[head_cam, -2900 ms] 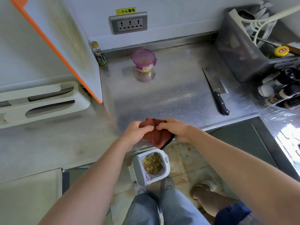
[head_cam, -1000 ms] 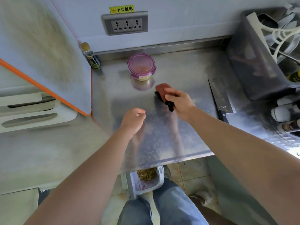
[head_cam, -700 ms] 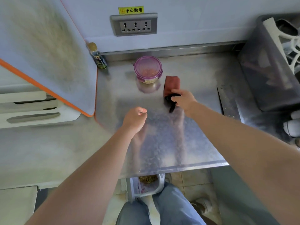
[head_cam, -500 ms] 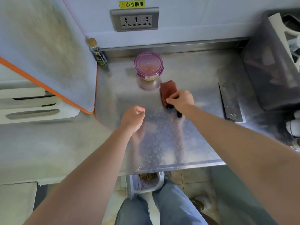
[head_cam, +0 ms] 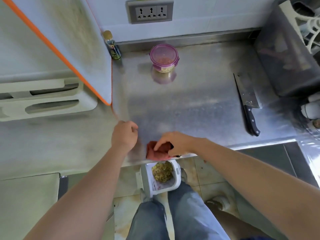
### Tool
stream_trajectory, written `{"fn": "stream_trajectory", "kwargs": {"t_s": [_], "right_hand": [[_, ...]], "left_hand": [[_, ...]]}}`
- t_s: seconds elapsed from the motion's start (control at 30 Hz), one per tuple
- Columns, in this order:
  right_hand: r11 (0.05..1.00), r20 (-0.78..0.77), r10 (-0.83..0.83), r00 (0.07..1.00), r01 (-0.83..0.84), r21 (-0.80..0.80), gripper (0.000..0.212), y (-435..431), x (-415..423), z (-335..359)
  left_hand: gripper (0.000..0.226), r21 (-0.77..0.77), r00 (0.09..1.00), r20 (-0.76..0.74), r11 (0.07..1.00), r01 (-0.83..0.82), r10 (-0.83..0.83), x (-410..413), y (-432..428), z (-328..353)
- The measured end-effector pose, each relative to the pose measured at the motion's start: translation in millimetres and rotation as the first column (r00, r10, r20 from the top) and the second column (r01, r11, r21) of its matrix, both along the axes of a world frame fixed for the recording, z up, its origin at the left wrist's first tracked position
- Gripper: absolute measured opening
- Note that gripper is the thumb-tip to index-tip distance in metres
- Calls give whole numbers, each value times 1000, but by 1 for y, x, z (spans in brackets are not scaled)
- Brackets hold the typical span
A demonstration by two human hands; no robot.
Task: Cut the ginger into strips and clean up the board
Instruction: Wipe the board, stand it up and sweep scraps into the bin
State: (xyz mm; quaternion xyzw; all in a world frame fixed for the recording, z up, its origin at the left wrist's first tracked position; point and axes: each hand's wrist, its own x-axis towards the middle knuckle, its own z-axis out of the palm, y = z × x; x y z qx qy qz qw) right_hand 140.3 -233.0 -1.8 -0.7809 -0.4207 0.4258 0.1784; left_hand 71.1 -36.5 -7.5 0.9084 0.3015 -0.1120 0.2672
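Observation:
My right hand [head_cam: 174, 142] presses a reddish-brown cloth [head_cam: 156, 154] onto the steel counter [head_cam: 190, 104] at its front edge. My left hand [head_cam: 124, 134] rests beside it on the counter, fingers curled with nothing in them. A white cutting board with an orange rim [head_cam: 69, 42] leans upright at the left. A cleaver with a black handle [head_cam: 247, 101] lies flat at the right. Directly below the cloth, on the floor, stands a white bin [head_cam: 161, 177] holding yellowish scraps.
A purple-lidded round container [head_cam: 164, 58] stands near the back wall, and a small dark bottle [head_cam: 112, 46] is beside the board. A grey utensil rack [head_cam: 285, 54] fills the back right. A wall socket [head_cam: 150, 11] is above. My legs are below the counter edge.
My right hand has dragged the cloth from near the purple container back to the counter's front edge, above the bin. The left hand has drawn back to the edge with it.

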Motion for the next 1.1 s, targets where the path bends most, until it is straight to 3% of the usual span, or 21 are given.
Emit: {"fn": "stream_trajectory", "kwargs": {"t_s": [0.17,0.2,0.27,0.33,0.4,0.47,0.57,0.63,0.7,0.73,0.8,0.87,0.9,0.93,1.0,1.03,1.07,1.1], "right_hand": [[983,6,141,990,-139,-123,39,-16,-37,1],[990,1,95,995,-94,-109,39,-21,-41,1],[983,-38,-182,983,183,31,41,-29,-40,3],[861,-72,-458,886,462,211,46,-35,-37,8],[765,-52,-591,805,579,280,50,-40,-37,9],[851,35,-507,861,493,179,49,-43,-42,8],[951,-195,-303,933,282,-128,43,-48,-50,17],[921,-243,-389,889,382,-76,45,-49,-46,21],[777,-133,-598,790,613,147,47,-53,-38,18],[720,-53,-659,750,650,241,49,-55,-35,15],[776,57,-615,787,590,222,49,-55,-35,14],[896,-57,-442,895,444,22,46,-53,-40,18],[910,-145,-412,899,414,-17,45,-51,-42,21],[881,-211,-460,862,473,13,44,-49,-41,24],[662,-280,-683,675,734,154,43,-47,-33,28],[529,-249,-780,575,817,229,42,-49,-27,27],[462,-161,-840,519,838,291,43,-52,-20,23],[473,-28,-862,506,824,312,45,-54,-16,18]], "left_hand": [[28,-35,1000,17,999,19,-18,-23,-12,3],[28,-38,999,26,999,32,-31,-26,-14,4],[28,-36,998,42,998,47,-45,-30,-16,4],[29,-30,998,44,998,55,-54,-33,-17,4],[29,-30,997,44,998,57,-55,-35,-18,3],[27,-32,997,43,998,59,-58,-36,-18,3],[26,-27,997,39,998,63,-61,-34,-18,2],[27,-26,997,37,998,61,-60,-32,-18,3],[28,-31,997,46,997,68,-66,-30,-19,3],[29,-35,996,50,997,73,-72,-28,-20,4],[29,-45,995,57,996,82,-79,-24,-23,5],[29,-49,994,61,994,98,-95,-20,-26,5],[29,-47,992,64,993,109,-106,-17,-28,6],[29,-47,991,65,992,118,-115,-15,-29,6],[29,-50,990,68,990,129,-125,-10,-30,6],[29,-54,989,72,990,130,-126,-8,-31,6],[29,-59,989,74,990,130,-125,-6,-31,6],[29,-62,989,75,990,130,-125,-5,-32,6]]}}
